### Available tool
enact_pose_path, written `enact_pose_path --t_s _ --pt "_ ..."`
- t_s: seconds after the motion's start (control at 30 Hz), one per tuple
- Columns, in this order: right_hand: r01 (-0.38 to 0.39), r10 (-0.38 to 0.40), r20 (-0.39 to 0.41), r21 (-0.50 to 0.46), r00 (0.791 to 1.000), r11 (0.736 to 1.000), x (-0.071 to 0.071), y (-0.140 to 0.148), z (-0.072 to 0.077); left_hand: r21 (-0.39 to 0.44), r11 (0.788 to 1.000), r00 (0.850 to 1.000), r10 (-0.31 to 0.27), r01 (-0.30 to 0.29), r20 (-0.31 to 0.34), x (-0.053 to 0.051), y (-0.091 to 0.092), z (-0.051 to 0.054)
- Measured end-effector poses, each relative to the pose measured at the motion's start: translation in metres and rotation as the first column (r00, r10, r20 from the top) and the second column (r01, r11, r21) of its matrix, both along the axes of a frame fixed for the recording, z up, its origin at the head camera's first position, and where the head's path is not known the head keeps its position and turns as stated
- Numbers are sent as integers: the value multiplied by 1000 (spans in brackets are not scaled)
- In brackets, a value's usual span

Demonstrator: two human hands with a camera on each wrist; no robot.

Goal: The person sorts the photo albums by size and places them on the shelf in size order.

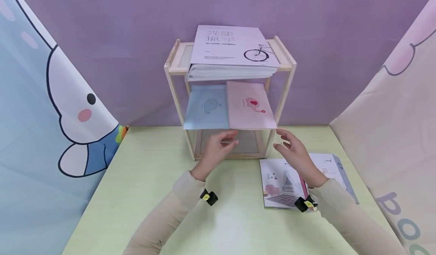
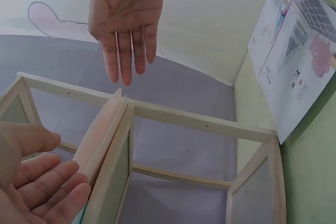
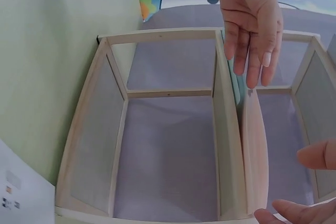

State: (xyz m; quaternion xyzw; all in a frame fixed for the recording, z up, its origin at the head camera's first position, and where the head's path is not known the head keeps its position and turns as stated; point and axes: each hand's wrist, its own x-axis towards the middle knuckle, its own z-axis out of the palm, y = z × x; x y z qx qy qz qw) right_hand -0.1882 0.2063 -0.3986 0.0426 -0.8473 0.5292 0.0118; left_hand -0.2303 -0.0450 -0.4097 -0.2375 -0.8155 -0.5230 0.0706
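Note:
A wooden shelf (image 1: 289,81) holds a blue booklet (image 1: 206,109) and a pink booklet (image 1: 252,107) side by side on its middle tier. Below the booklets' front edge is my left hand (image 1: 218,149), fingers loosely bent and nothing in them. My right hand (image 1: 294,153) hangs in the air just right of the shelf's front corner, also holding nothing. In the left wrist view the left hand (image 2: 42,182) is near the edge of the pink booklet (image 2: 100,135). The right wrist view shows the right hand (image 3: 304,203) beside the pink booklet (image 3: 254,156).
On the shelf's top tier lies a thick stack of white books (image 1: 231,50) with a bicycle picture. Flat boxes or books (image 1: 284,187) lie on the table (image 1: 136,179) under my right forearm. Patterned curtains (image 1: 37,96) hang at both sides.

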Motion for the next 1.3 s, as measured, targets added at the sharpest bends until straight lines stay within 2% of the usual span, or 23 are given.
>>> enact_pose_path --t_s 0.23,0.4,0.73,0.9,1.3 --pt "-14 15 34 -14 999 1000 5 0 -12 -6 1000 1000 7 -7 24 2 -1 -9" --pt "-25 25 25 -31 999 999 7 3 -22 -8 1000 999 -4 4 45 3 0 -17" --pt "-31 34 79 -42 996 999 15 6 -42 -88 996 998 10 -5 57 6 8 -29" --pt "-26 31 107 -48 994 998 14 3 -49 -79 997 998 -12 17 64 10 12 -35" --pt "-12 13 42 -33 999 999 17 9 -72 -64 997 991 -43 51 126 14 20 -57"
